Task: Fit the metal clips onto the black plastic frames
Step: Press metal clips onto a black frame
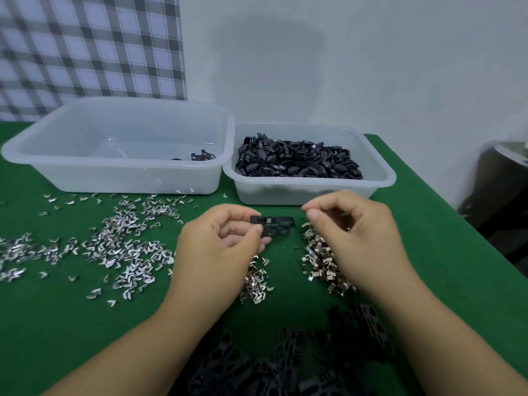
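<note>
Left hand (217, 238) pinches frame (275, 225) at left end; looks light, stiff. Right hand (354, 227) beside frame, fingers curled; holding anything? Cannot tell.

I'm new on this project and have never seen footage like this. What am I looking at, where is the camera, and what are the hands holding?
There is no machine here: these are a person's two bare hands, filmed by one wide-angle camera worn on the head, looking forward and down. The table has a green cover. Shiny metal clips lie scattered on it, with another heap under the right hand. Loose black frames are piled nearest the camera. At the back stand two clear tubs: the large tub holds only a few black parts, the small tub is full of them. The left hand pinches one black frame by its end. The right hand has thumb and forefinger pressed together beside it; whether a clip sits between them is too small to tell.
</note>
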Motion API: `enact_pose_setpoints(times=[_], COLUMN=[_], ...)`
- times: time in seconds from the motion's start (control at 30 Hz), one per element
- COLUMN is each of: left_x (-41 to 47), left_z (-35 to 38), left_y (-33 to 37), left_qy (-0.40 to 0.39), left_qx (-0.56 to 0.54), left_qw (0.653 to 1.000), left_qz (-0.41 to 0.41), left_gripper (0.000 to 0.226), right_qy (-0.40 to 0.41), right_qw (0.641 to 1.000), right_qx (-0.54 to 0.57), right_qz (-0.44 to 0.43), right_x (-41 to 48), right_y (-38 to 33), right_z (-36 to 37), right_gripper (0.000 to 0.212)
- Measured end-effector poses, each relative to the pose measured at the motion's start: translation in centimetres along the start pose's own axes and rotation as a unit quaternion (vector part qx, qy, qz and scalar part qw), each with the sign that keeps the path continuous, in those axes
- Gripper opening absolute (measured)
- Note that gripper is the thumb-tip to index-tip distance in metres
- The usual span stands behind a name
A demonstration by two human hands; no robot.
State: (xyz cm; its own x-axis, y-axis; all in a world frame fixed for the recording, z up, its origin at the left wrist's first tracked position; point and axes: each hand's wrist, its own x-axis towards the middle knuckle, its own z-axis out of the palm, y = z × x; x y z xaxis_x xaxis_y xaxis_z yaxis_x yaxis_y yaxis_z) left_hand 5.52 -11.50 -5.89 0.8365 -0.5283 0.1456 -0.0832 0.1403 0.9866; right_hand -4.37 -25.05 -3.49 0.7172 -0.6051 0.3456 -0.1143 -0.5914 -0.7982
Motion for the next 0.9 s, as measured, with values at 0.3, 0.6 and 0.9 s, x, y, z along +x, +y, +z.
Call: enact_pose_setpoints(times=[0.3,0.6,0.9], left_x=[0.1,0.1,0.1], left_z=[0.0,0.0,-0.1], left_y=[-0.4,-0.5,-0.6], left_qy=[0.011,0.021,0.036], left_qx=[0.013,0.033,0.086], left_qw=[1.000,0.999,0.996], left_qz=[0.009,0.010,0.011], left_gripper=[0.025,0.023,0.023], right_qy=[-0.119,-0.158,-0.025], right_qw=[0.964,0.942,0.999], right_qx=[-0.236,-0.297,-0.022], right_qz=[0.016,-0.015,-0.002], right_x=[0.0,0.4,-0.5], right_y=[0.7,0.5,0.5], right_z=[0.6,1.3,1.0], right_gripper=[0.007,0.010,0.027])
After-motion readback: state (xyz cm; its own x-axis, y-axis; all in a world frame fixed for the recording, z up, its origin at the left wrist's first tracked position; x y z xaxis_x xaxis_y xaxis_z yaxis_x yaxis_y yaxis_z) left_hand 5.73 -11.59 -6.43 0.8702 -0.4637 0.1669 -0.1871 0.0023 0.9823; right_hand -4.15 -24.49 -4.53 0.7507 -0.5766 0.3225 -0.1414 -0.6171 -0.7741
